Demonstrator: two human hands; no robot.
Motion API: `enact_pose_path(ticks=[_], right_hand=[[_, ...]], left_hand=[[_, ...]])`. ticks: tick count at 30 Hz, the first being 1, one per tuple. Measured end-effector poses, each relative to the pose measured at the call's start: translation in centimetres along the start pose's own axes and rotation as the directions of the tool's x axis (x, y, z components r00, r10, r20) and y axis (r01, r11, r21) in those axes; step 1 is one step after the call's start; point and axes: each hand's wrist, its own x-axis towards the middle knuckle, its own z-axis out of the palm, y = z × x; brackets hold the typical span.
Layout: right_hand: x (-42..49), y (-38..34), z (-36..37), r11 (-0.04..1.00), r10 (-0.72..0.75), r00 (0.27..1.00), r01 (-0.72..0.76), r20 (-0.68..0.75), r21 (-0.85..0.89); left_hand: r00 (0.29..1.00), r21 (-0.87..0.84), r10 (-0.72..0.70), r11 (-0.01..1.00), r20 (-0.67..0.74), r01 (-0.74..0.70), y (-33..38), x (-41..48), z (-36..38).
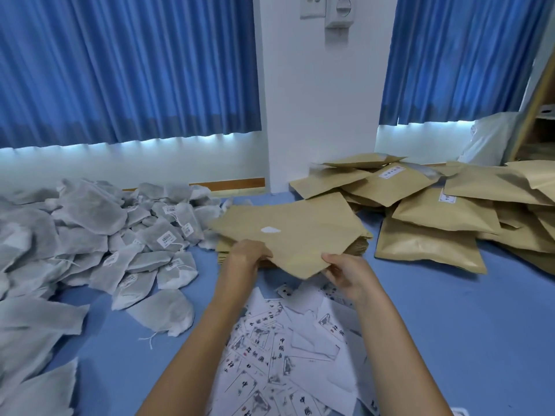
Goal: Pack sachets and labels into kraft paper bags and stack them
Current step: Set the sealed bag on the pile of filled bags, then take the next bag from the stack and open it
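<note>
A flat, empty kraft paper bag (300, 232) with a small white patch on it is lifted off a stack of empty kraft bags (357, 246). My left hand (247, 255) grips its near left edge and my right hand (345, 273) pinches its near corner. White-grey mesh sachets (99, 235) with small tags lie heaped on the left. Printed white paper labels (288, 349) are scattered on the blue surface under my forearms. Filled kraft bags (435, 217), some with white stickers, are piled on the right.
The work surface is blue (450, 325). Behind it stand a white wall pillar (321, 100) and blue curtains (129, 67) on both sides. A white plastic bag (489, 139) and a wooden shelf edge (534, 94) sit at the far right.
</note>
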Motion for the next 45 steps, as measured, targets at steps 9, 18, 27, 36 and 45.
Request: enact_pose_path(ticks=[9, 18, 27, 36, 45], right_hand=[[-1.9, 5.9, 2.7, 0.999, -0.025, 0.989, 0.018, 0.149, 0.049], [-2.5, 5.5, 2.5, 0.999, 0.032, 0.935, -0.032, 0.354, -0.006], [-2.7, 5.4, 2.6, 1.0, -0.013, 0.935, 0.01, 0.354, 0.011], [-3.1, 6.2, 4.0, 0.976, -0.042, 0.971, 0.091, 0.234, -0.2], [-4.3, 8.2, 6.0, 0.944, 0.013, 0.987, 0.041, 0.161, -0.326]], left_hand=[[0.884, -0.001, -0.076, 0.996, 0.461, 0.086, 2.8, -0.5, -0.4], [0.833, -0.115, -0.192, 0.95, 0.519, 0.291, 0.9, 0.2, -2.6], [0.81, -0.121, -0.263, 0.919, 0.524, 0.376, 1.2, 0.7, -3.2], [0.88, 0.351, -0.214, 0.934, 0.424, 0.057, 4.3, -0.8, -0.7], [0.851, 0.092, -0.42, 0.879, -0.316, 0.468, 1.3, -0.1, -5.6]])
